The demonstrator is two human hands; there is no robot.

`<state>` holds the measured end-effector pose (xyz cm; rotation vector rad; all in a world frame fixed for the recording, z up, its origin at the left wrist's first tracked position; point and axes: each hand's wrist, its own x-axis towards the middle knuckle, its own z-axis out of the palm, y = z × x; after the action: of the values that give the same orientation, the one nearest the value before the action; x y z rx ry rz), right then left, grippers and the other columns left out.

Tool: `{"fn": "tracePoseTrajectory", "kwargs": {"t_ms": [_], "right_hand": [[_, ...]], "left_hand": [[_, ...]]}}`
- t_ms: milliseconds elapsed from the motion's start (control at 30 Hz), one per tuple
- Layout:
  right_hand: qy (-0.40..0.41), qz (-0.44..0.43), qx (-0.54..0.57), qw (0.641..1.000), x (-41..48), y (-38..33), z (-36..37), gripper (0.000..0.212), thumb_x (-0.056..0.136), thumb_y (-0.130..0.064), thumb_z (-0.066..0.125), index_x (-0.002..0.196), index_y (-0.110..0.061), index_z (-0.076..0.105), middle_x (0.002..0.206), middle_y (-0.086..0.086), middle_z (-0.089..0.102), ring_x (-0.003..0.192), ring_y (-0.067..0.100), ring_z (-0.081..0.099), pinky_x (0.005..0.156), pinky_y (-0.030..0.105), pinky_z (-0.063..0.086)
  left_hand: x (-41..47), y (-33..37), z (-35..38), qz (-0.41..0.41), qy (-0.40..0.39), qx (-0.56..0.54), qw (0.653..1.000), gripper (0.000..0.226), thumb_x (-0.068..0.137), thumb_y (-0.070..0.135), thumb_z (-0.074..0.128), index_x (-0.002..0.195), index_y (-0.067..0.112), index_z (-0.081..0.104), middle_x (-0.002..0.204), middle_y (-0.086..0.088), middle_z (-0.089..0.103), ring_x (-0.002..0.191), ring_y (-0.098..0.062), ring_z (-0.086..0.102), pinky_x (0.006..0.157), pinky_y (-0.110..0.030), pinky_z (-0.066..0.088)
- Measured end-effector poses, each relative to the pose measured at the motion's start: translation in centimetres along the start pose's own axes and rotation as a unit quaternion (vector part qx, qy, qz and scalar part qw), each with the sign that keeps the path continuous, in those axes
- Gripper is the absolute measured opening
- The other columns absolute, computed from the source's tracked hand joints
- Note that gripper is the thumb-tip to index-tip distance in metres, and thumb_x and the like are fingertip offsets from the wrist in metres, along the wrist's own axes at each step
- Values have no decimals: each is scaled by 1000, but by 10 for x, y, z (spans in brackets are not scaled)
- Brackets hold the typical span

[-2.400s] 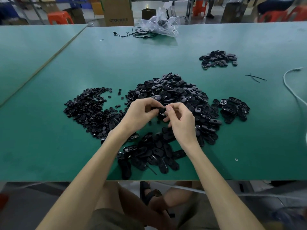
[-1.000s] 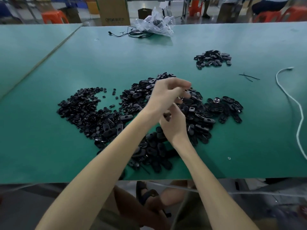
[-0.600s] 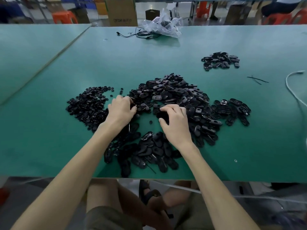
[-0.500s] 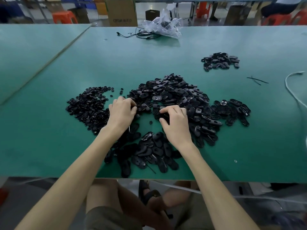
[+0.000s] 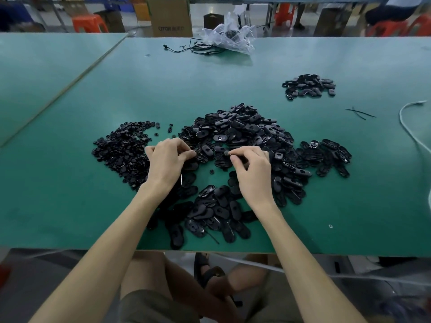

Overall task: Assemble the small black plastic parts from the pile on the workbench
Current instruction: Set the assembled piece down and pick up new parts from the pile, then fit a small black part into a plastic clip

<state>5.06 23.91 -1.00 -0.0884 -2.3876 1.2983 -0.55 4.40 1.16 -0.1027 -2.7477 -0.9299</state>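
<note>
Green workbench (image 5: pixel 70 206) fills the view, cardboard box (image 5: pixel 171 17) and orange stool (image 5: pixel 89 23) beyond its far edge, plastic bag (image 5: pixel 231 36) and black cable (image 5: pixel 196 46) on that edge, white cord (image 5: pixel 405 127) along the right edge. The pile of black parts (image 5: pixel 245 134) sprawls toward the near edge. The right hand (image 5: pixel 253 173) pinches a small part (image 5: pixel 226 153) above it, and the left hand (image 5: pixel 166 162) curls its fingertips together at the pile's left side, on what I cannot tell.

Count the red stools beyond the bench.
4 stools: one top left, one top centre, two top right. Others may be hidden behind boxes or cut off.
</note>
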Motion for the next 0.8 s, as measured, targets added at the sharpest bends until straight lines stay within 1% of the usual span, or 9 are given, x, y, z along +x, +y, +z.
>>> {"fn": "tracePoseTrajectory", "kwargs": {"t_ms": [100,167,233,267,333,400,467,733,800], "right_hand": [[30,8,37,999,0,-1,-4,12,100,-17,70,107,-20,79,107,-7,65,109,16,50,87,11,41],[44,23,66,997,0,0,-6,13,102,-19,68,110,-21,78,104,-7,68,103,13,58,86,11,45],[50,42,100,993,0,1,-6,12,102,-20,67,110,-20,76,100,-10,72,95,3,65,84,13,49],[54,49,112,991,0,1,-6,10,102,-20,67,109,-20,75,98,-11,73,93,0,67,83,14,51],[59,63,128,988,0,2,-5,5,102,-22,68,106,-21,71,93,-10,74,89,3,70,82,22,56],[56,70,133,987,0,2,-5,3,101,-22,68,103,-24,67,89,-8,74,86,7,73,81,33,60],[48,69,140,987,0,2,-5,4,101,-21,68,102,-23,65,85,-6,75,83,9,74,79,39,62],[37,61,135,988,0,3,-5,14,99,-18,69,112,-24,72,86,-5,75,83,12,74,83,40,61],[36,59,133,989,0,2,-5,16,99,-17,69,112,-25,73,89,-5,75,85,13,74,84,40,60]], "left_hand": [[0,0,-1,1,7,-16,1000,10,92,34,75,85,30,70,78,14,66,85,-12,59,81,-28,15],[1,0,-1,7,18,-44,999,6,95,28,74,91,23,74,82,10,69,85,-12,62,91,-31,29],[1,5,-2,13,19,-98,995,7,96,22,72,98,16,75,86,4,71,81,-11,66,84,-26,50],[1,8,-1,13,14,-127,992,8,96,22,72,99,15,75,82,4,72,77,-9,67,76,-21,53],[0,15,1,7,-4,-200,980,7,96,22,73,97,15,75,71,3,72,66,-8,69,66,-17,53],[-1,22,6,2,-22,-264,964,8,96,20,74,97,12,75,68,-1,74,64,-10,71,65,-19,55],[-2,29,12,-6,-42,-320,947,9,95,16,74,98,8,75,72,-8,75,64,-13,71,67,-25,56],[-6,40,34,-8,-132,-478,868,14,94,8,72,106,0,74,86,-12,73,75,-18,72,72,-24,58],[-8,39,40,-27,-141,-504,852,18,95,8,70,109,-5,72,83,-11,72,73,-17,68,68,-24,57]]}}
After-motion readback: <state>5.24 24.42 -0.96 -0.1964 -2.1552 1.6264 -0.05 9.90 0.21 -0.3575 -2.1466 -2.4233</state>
